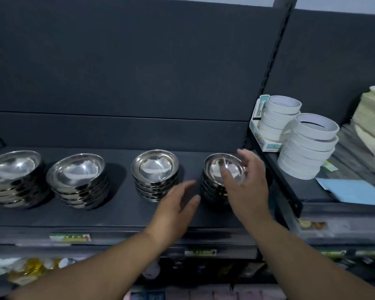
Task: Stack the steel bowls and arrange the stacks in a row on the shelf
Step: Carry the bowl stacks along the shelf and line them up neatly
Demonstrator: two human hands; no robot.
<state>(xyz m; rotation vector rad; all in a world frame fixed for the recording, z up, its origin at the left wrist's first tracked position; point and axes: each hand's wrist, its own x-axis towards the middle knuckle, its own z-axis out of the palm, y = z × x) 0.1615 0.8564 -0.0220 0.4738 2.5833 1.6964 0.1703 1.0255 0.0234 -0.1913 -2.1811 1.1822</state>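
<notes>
Steel bowls (155, 169) sit in four stacks in a row on the dark shelf (117, 213). The right hand (247, 185) is at the rightmost stack (210, 189), grip apart, fingers spread about its top bowl. The left hand (173, 208) hovers just beside that stack, grip apart, fingers straight. White tape rolls (308, 148) stand further right.

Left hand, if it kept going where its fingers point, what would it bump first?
Probably the rightmost stack of shiny steel bowls, at its left side; the left hand angles toward it, though depth is unclear.
</notes>
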